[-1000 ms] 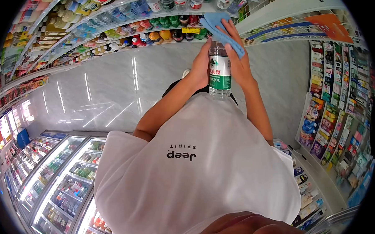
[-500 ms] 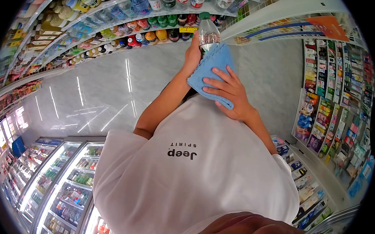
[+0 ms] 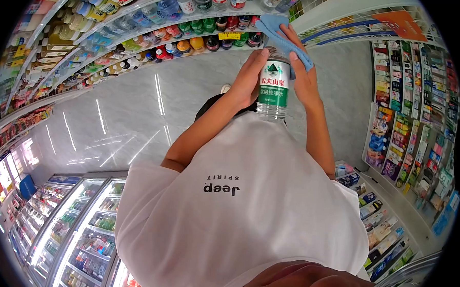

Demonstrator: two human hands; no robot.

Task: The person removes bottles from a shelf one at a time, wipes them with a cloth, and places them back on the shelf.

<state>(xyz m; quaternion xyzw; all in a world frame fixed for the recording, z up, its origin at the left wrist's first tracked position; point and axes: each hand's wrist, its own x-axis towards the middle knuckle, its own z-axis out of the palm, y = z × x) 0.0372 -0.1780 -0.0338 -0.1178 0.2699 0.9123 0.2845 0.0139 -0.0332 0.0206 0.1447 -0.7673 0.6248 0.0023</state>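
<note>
A clear plastic water bottle [image 3: 273, 89] with a white and green label lies in front of my chest, its base towards me. My left hand [image 3: 249, 78] grips it from the left side, thumb along its upper part. On the other side, my right hand [image 3: 304, 72] holds a light blue cloth [image 3: 275, 30] bunched round the far end of the bottle. The cap is hidden behind the cloth. My right thumb is up by the bottle's right edge.
Shelves of bottled drinks [image 3: 194, 26] curve across the front and left. White wire racking [image 3: 348, 25] stands ahead on the right. Packaged goods [image 3: 390, 125] fill shelves at the right. Glass-door fridges [image 3: 77, 229] are at lower left, beyond the grey floor [image 3: 123, 108].
The cloth has moved from the bottle's lower body to its far end, with my right hand. The bottle has come closer to my chest, and its label now shows.
</note>
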